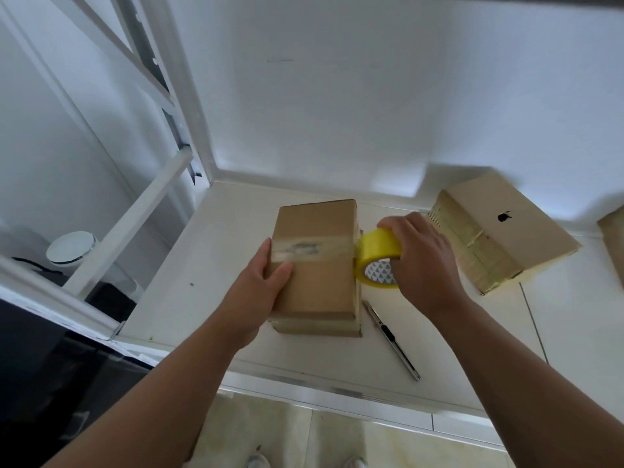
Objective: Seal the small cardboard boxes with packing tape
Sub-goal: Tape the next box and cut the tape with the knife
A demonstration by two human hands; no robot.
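At the middle of the white tabletop (209,265), a small brown cardboard box (315,285), lying flat. Gripped at its left edge by the left hand (266,285), thumb curled over the top, other fingers hidden behind the side. Across the top, a strip of clear tape (304,249), running right to a yellow roll of packing tape (376,255) at the box's right edge. Clasped from above by the right hand (422,261), fingers curled round the roll, fingertips hidden. Just right of the box, a slim black-and-silver utility knife (391,339). Farther right, a second cardboard box with a dark logo (506,231); past it, a third brown box (613,244), cut off by the frame.
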